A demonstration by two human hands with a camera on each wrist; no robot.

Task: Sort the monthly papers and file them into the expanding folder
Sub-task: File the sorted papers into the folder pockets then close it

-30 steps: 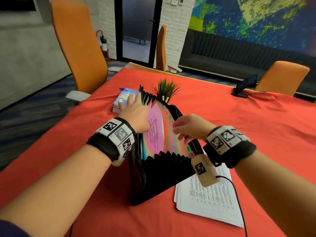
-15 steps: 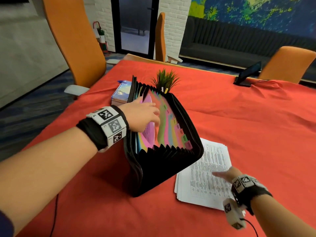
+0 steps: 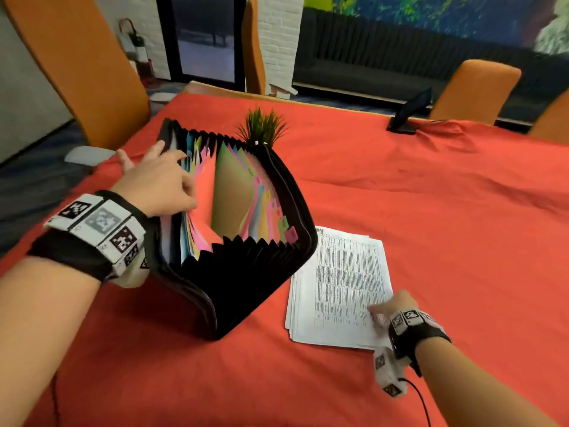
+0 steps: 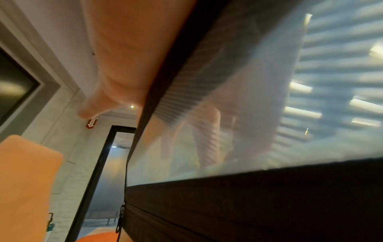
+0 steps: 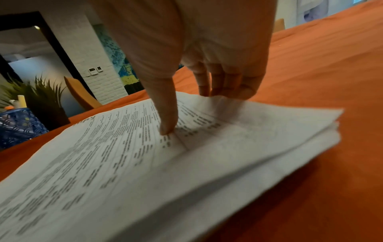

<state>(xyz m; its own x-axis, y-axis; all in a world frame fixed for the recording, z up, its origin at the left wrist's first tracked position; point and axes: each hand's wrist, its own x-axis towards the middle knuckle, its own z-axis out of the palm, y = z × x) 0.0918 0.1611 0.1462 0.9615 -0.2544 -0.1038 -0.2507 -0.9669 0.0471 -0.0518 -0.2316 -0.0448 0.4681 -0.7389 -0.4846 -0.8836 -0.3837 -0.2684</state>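
The black expanding folder (image 3: 246, 282) stands open on the red tablecloth, its coloured tabbed dividers fanned out. My left hand (image 3: 160, 180) grips the near-left group of dividers and pulls them aside, so a wide gap shows in the middle. In the left wrist view my fingers (image 4: 205, 139) show through the folder's translucent panel (image 4: 238, 81). A stack of printed papers (image 3: 341, 272) lies flat to the folder's right. My right hand (image 3: 389, 306) is at its near right corner. There the thumb (image 5: 165, 124) presses the top sheet (image 5: 145, 163) while the fingers curl under the lifted edge.
A small green plant (image 3: 261, 127) stands just behind the folder. A dark tablet on a stand (image 3: 409, 112) sits at the table's far edge. Orange chairs (image 3: 77, 57) (image 3: 474, 87) surround the table. A blue patterned basket (image 5: 18, 124) shows beside the plant.
My right hand left the folder's tabs and dropped to the paper stack, where it now pinches the top sheets. My left hand pulled the front dividers further aside, widening the gap.
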